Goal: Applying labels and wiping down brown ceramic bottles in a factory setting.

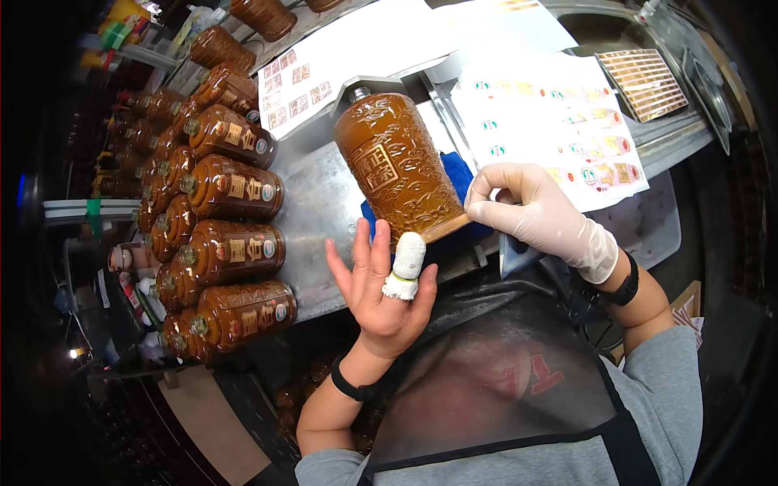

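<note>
Left hand (pixel 382 312), right hand (pixel 539 215); brown bottle (pixel 397 162) just beyond.

Blue cloth (pixel 460 172) is mostly hidden under the big bottle (pixel 397 166), another bottle (pixel 322 3) gets chopped by the top edge, and can't tell what the right fingers (pixel 496 215) are pinching.

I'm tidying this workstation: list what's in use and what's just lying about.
In use, it seems:
Cylindrical amber embossed bottle
Blue cloth beneath it
Rectangular white paper sticker sheet, right

Apparently lying about:
Translucent plastic tub
Flat tan rectangular panel, lower left
</note>
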The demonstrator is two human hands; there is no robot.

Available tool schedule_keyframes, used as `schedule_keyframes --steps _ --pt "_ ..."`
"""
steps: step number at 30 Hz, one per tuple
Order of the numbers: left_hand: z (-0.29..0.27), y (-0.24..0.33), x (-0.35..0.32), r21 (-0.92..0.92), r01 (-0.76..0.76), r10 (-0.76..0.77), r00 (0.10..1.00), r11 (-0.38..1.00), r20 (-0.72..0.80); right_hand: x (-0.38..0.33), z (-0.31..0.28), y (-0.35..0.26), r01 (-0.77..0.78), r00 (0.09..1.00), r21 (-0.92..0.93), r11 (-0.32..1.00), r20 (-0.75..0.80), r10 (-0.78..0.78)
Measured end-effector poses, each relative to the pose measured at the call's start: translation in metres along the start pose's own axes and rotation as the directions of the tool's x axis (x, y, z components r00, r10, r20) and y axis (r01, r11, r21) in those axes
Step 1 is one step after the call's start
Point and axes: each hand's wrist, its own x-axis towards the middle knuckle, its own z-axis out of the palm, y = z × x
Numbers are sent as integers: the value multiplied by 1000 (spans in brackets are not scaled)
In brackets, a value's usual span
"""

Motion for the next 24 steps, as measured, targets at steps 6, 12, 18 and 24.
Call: schedule_keyframes --steps 6,12,18,24 --pt "-3 12 20 87 -46 45 999 995 24 -1 1 -1 9 1000 -18 1000 -4 -9" --pt "2 21 36 145 -80 71 995 986 63 2 2 5 25 999 -118 993 -17 -27" --pt "17 11 33 75 98 -91 991 992 -95 3 -1 18 56 998 -51 997 -6 -56" --pt "23 -10 10 -173 201 -210 977 964 -37 -1 7 11 11 1000 -15 1000 -18 -11"
